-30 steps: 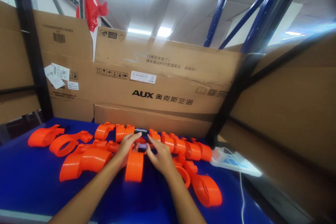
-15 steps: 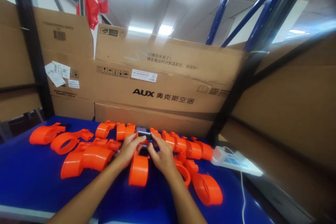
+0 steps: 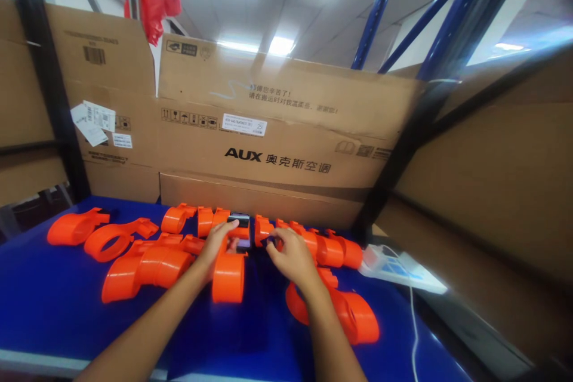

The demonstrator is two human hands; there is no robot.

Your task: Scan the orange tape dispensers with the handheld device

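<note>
My left hand (image 3: 218, 248) is closed on a small dark device (image 3: 242, 231) mounted at the top of an orange plastic part (image 3: 228, 276) that lies on the blue table (image 3: 54, 304). My right hand (image 3: 290, 255) sits just to the right of it, fingers curled in a pinch around something small and dark that I cannot make out, next to a row of orange parts (image 3: 308, 245). Both forearms reach in from the bottom edge.
Several more orange parts lie around: two ring-shaped ones (image 3: 101, 233) at the left, a large one (image 3: 143, 268) by my left wrist, another (image 3: 353, 316) under my right forearm. A white power strip (image 3: 398, 268) lies at the right. Cardboard boxes (image 3: 277, 137) wall the back and sides.
My right hand has drawn away to the right from the dark device, opening a gap between the hands. My left hand stays on the device.
</note>
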